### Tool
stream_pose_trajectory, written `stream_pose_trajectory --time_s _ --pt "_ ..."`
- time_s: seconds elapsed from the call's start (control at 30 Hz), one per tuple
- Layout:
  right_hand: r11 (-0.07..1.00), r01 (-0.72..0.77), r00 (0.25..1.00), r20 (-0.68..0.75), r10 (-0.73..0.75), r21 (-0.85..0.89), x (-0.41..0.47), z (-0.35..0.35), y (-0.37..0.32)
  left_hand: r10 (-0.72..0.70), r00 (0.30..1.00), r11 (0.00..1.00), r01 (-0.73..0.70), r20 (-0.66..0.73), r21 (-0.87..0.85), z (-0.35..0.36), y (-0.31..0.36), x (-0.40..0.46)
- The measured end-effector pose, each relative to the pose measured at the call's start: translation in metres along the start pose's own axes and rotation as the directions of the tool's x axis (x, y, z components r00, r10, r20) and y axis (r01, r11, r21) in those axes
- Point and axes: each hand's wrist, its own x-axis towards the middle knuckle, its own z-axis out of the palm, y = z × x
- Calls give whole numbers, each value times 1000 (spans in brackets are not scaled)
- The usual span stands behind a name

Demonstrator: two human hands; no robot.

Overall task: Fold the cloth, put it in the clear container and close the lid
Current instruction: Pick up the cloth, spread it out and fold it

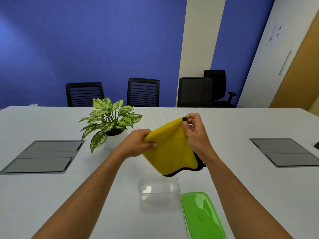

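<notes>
A yellow cloth (170, 150) with a dark trim hangs folded in the air above the white table (241, 169). My left hand (138, 144) pinches its left edge. My right hand (196, 130) grips its upper right corner by the black trim. Below the cloth stands the clear container (158, 193), uncovered, with nothing visible inside. Its green lid (203, 216) lies flat on the table just to the right of it.
A potted plant (110, 119) in a white pot stands behind my left hand. Grey cable hatches (43, 156) (284, 151) sit in the table at left and right. Black chairs (143, 92) line the far side against a blue wall.
</notes>
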Motion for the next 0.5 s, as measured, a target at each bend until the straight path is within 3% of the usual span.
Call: stream_pose_trajectory --time_s 0.07,0.13,0.23,0.3,0.4,0.5 --pt "999 -41 999 -12 40 -30 1 -7 5 -10 999 997 7 -32 -83 -3 -10 -3" --pt "996 -69 998 -13 69 -59 -1 -11 9 -25 998 960 8 -59 -280 -4 -17 -6" --pt "995 -95 994 -48 93 -38 -5 -9 13 -81 992 773 -1 -100 -635 0 -17 -9" --pt "989 -138 988 -63 140 45 -9 -6 16 -132 981 648 -25 -144 -761 5 -14 -9" --pt "942 -241 970 26 242 232 -15 -6 25 -209 958 578 -41 -197 -815 11 -11 -7" --pt "857 -361 929 228 293 369 -22 -12 40 -237 940 654 -34 -247 -756 13 -11 -6"
